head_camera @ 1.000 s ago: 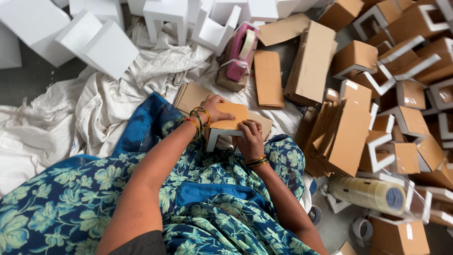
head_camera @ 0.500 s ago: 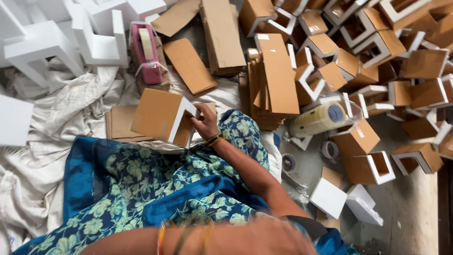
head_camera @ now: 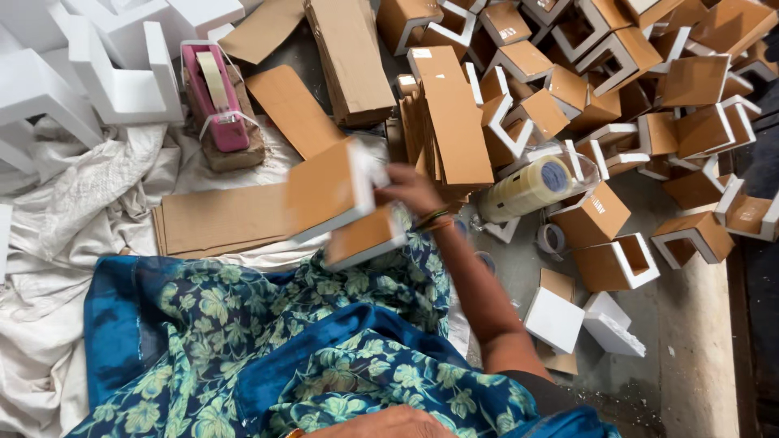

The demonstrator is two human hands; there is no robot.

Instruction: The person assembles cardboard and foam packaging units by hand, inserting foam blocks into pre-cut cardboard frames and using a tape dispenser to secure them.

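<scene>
My right hand (head_camera: 411, 191) grips a U-shaped foam piece faced with brown cardboard (head_camera: 341, 203). It holds the piece, blurred by motion, in the air above my lap. The lap is covered by a blue floral garment (head_camera: 284, 341). Under the piece lies a stack of flat cardboard sheets (head_camera: 215, 221) on a white cloth (head_camera: 73, 203). Only a sliver of my left hand or wrist (head_camera: 381, 423) shows at the bottom edge, and its fingers are hidden.
A big heap of cardboard-faced foam pieces (head_camera: 649, 97) fills the right and top. A sleeve of tape rolls (head_camera: 527, 186) lies beside my right wrist. A pink tape dispenser (head_camera: 217, 101) sits at the upper left near white foam blocks (head_camera: 122, 73). Loose foam blocks (head_camera: 580, 320) lie on the concrete floor.
Both hands held the piece on my lap. Now my left hand has let go and dropped to the bottom edge, and my right hand has lifted the piece and swings it rightward.
</scene>
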